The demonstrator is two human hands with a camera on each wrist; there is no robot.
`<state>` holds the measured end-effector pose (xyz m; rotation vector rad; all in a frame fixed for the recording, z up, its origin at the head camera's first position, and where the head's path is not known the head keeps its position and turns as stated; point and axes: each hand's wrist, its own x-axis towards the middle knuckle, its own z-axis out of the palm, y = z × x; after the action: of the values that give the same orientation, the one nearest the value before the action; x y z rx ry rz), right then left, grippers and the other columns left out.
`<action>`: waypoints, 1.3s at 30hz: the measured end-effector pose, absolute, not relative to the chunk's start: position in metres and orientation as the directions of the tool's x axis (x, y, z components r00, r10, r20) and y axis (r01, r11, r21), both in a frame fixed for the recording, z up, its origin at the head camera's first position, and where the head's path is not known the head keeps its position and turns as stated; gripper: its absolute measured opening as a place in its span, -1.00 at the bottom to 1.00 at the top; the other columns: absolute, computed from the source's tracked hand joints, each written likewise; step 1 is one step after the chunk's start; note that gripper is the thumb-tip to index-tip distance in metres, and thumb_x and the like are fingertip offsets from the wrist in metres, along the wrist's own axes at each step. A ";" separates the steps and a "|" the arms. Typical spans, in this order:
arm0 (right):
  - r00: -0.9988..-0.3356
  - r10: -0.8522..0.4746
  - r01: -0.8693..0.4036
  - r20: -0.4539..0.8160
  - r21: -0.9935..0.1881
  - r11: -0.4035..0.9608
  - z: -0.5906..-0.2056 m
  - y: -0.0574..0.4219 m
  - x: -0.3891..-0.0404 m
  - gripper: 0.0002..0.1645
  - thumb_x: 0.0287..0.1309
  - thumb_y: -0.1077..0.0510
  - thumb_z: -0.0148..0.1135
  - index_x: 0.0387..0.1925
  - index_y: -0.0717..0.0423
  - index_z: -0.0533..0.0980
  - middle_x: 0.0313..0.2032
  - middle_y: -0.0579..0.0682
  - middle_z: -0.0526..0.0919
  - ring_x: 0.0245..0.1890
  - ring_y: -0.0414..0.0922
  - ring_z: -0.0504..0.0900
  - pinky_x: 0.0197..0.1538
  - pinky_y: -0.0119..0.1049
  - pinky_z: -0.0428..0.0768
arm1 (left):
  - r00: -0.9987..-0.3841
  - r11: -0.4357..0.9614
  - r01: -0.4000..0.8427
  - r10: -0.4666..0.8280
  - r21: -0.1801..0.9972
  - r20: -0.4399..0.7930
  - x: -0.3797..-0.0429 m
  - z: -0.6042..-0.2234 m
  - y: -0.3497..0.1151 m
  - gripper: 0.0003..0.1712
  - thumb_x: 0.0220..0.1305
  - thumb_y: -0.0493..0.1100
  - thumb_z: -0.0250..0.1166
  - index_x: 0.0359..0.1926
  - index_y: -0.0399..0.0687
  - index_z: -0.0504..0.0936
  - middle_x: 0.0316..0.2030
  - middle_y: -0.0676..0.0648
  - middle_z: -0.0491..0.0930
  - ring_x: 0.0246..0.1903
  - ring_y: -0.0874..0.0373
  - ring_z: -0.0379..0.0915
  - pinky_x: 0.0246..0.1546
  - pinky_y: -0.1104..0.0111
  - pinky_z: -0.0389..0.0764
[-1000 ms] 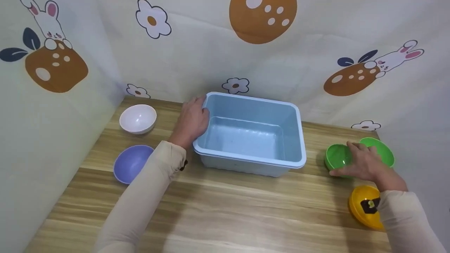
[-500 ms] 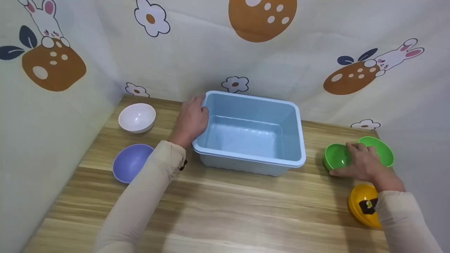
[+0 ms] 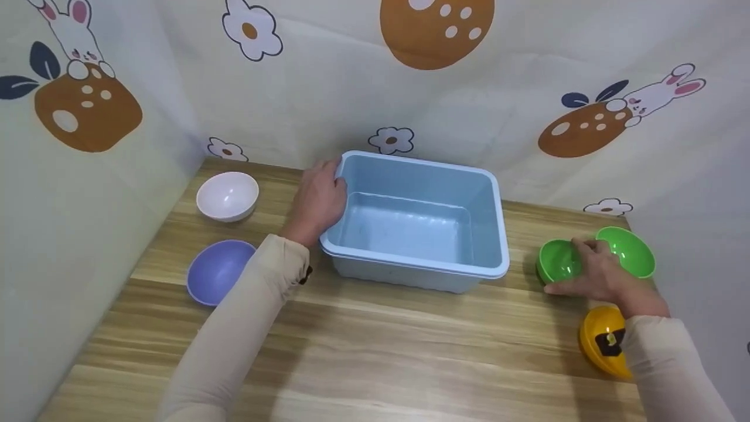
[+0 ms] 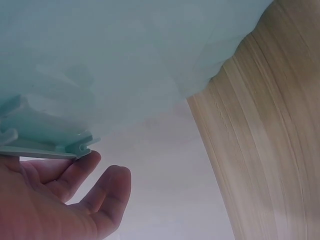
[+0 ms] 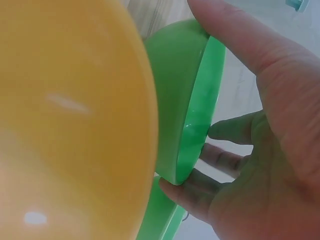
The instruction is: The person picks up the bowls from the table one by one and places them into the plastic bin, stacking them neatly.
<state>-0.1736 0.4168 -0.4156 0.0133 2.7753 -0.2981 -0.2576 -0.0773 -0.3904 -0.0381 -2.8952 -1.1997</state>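
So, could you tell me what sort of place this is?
Probably a small staged tabletop booth: a wood-grain table closed in by cartoon bunny-and-flower backdrop sheets, with coloured plastic bowls set around a blue plastic tub.

white bowl [image 3: 227,196], purple bowl [image 3: 218,271], yellow bowl [image 3: 599,348]

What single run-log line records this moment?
left hand: holds blue bin rim | right hand: grips green bowl | yellow bowl: beside wrist

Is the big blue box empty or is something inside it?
Empty. The head view looks straight into the blue box and shows only its bare bottom; the bowls all sit outside it on the table.
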 end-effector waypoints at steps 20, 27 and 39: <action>-0.924 -0.046 0.047 -0.379 -0.233 0.971 -0.412 0.417 -0.176 0.62 -0.06 -0.49 0.44 0.56 0.42 -0.23 0.31 0.72 -0.03 0.24 0.63 0.26 0.20 0.56 0.36 | -0.999 0.713 0.047 0.035 0.700 0.031 -0.257 -0.390 -0.076 -0.39 0.60 -0.03 -0.10 0.56 -0.06 0.21 0.44 -0.14 0.33 0.41 -0.06 0.25 0.48 -0.05 0.31; -0.921 -0.054 0.038 -0.386 -0.227 0.973 -0.402 0.412 -0.179 0.57 -0.05 -0.49 0.43 0.56 0.39 -0.16 0.33 0.68 -0.01 0.22 0.57 0.27 0.18 0.56 0.37 | -1.000 0.706 0.030 0.022 0.708 0.022 -0.257 -0.391 -0.077 -0.39 0.60 -0.03 -0.11 0.57 -0.02 0.20 0.45 -0.11 0.33 0.42 -0.04 0.25 0.47 -0.07 0.32; -0.943 -0.129 -0.045 -0.308 -0.266 0.963 -0.376 0.395 -0.183 0.53 -0.11 -0.47 0.48 0.54 0.37 -0.06 0.34 0.66 0.05 0.18 0.47 0.33 0.16 0.46 0.48 | -0.999 0.709 0.049 0.031 0.703 0.038 -0.257 -0.391 -0.079 -0.39 0.59 -0.03 -0.09 0.56 -0.05 0.22 0.43 -0.15 0.35 0.43 -0.07 0.25 0.47 -0.05 0.33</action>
<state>-0.1830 0.3948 -0.3763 -0.1266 2.7861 -0.3672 -0.2565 -0.0795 -0.3911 -0.0678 -2.8827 -1.1869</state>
